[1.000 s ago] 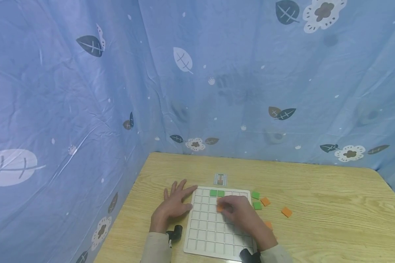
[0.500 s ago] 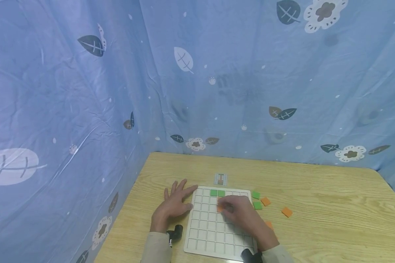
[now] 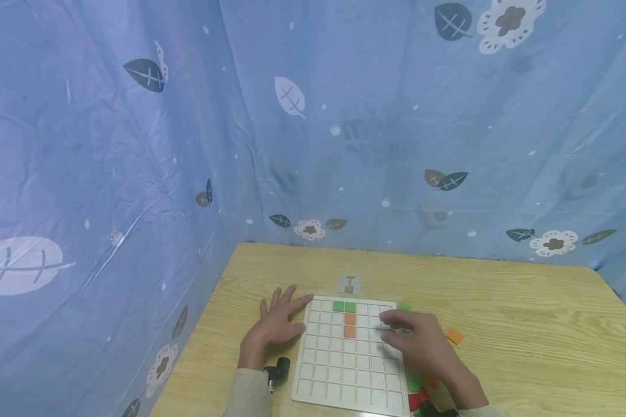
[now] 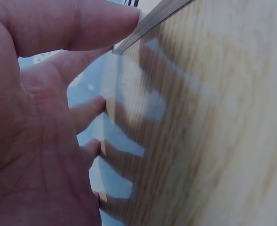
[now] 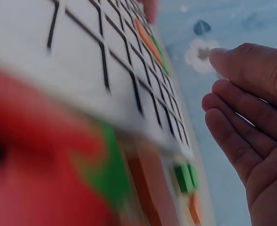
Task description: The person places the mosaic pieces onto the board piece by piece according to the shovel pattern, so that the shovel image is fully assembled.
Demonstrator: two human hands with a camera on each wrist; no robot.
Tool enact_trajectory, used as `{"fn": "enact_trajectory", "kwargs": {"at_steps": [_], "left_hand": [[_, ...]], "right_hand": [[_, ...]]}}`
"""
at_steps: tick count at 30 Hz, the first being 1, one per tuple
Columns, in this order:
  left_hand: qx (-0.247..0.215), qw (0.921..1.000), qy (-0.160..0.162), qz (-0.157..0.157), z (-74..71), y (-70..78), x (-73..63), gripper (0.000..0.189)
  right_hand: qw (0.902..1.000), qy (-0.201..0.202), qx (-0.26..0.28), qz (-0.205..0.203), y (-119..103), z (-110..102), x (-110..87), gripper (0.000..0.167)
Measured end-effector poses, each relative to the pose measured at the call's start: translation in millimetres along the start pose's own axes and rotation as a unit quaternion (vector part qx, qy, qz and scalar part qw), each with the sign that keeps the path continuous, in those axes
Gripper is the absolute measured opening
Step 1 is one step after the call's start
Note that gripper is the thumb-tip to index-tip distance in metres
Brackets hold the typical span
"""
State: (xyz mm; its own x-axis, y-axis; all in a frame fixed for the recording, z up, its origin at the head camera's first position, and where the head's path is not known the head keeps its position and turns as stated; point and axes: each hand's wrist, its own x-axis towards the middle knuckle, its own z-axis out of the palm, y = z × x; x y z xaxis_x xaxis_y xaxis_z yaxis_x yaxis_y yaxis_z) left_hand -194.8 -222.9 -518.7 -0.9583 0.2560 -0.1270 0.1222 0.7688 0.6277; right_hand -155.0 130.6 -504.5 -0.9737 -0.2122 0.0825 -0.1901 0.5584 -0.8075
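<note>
A white grid board (image 3: 323, 359) lies on the wooden table. Two green square tiles (image 3: 338, 306) sit side by side in its far row, and two orange square tiles (image 3: 349, 330) run down below the right one. My left hand (image 3: 273, 324) is spread at the board's left side, thumb and index fingertip touching its edge; the left wrist view shows the thumb (image 4: 82, 26) against that edge. Above the board's right edge hovers my right hand (image 3: 422, 339), fingers loosely bent. Nothing shows between its thumb and fingers (image 5: 237, 141) in the right wrist view.
A small printed card (image 3: 349, 284) lies beyond the board. Loose tiles lie to the board's right, partly under my right hand: orange (image 3: 454, 336), green (image 3: 414, 382) and red (image 3: 418, 399). A blue patterned curtain (image 3: 396, 145) hangs behind the table.
My right hand has let go of the orange tiles' spot and moved right, over the board's right edge. Both orange tiles are now uncovered. The left hand has stayed still.
</note>
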Motion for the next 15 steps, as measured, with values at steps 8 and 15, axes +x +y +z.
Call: {"fn": "enact_trajectory", "kwargs": {"at_steps": [8,15], "left_hand": [[0.006,1.0000,0.001,-0.002,1.5,-2.3,1.4,0.073],[-0.001,1.0000,0.007,0.003,1.0,0.0,0.4,0.074]], "right_hand": [[0.9951,0.077,-0.055,-0.028,24,-44,-24.3,0.038],[0.9875,0.130,-0.088,-0.012,44,-75,-40.4,0.038]]}}
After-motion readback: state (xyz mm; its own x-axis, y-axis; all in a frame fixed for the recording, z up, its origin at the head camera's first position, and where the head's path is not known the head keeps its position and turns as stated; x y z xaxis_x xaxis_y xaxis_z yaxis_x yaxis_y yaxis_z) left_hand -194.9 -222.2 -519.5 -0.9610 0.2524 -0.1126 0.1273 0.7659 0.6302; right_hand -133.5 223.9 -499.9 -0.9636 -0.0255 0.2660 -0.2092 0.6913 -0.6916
